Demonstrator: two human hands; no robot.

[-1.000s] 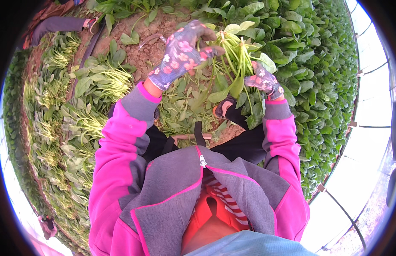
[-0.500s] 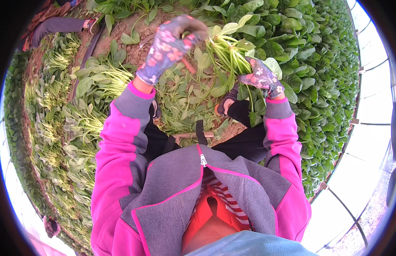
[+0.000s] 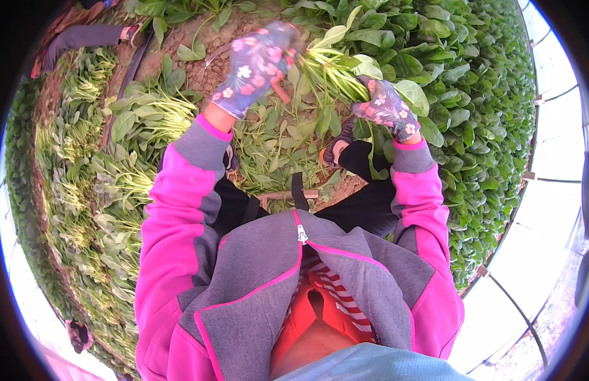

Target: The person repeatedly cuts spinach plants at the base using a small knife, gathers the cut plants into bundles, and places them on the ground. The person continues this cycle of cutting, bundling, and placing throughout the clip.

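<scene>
Leafy greens: a bunch of pale-stemmed green plants (image 3: 336,70) is held up between two gloved hands, over a bed of soil near the top of the view.
Hidden: the roots and lower stems of the bunch are tucked behind the gloves; whether anything else sits in either palm cannot be made out.
Left hand: the left hand (image 3: 259,63), in a purple flowered glove, is raised with its back to the camera, fingers curled down against the stem end of the bunch; the grip itself is screened by the glove.
Right hand: the right hand (image 3: 386,108), in a matching glove, is closed around the leafy side of the bunch, wrist bent inward, a few leaves spilling over the knuckles.
Arms: both pink-and-grey jacket sleeves (image 3: 174,209) rise from the lower edge, the left stretched farther out than the right.
Ground: loose cut leaves (image 3: 275,146) litter the soil below the hands.
Left side: rows of pulled plants (image 3: 110,184) lie on the ground.
Right side: standing green crop (image 3: 479,114) fills the bed, bent by the lens toward the rim.
</scene>
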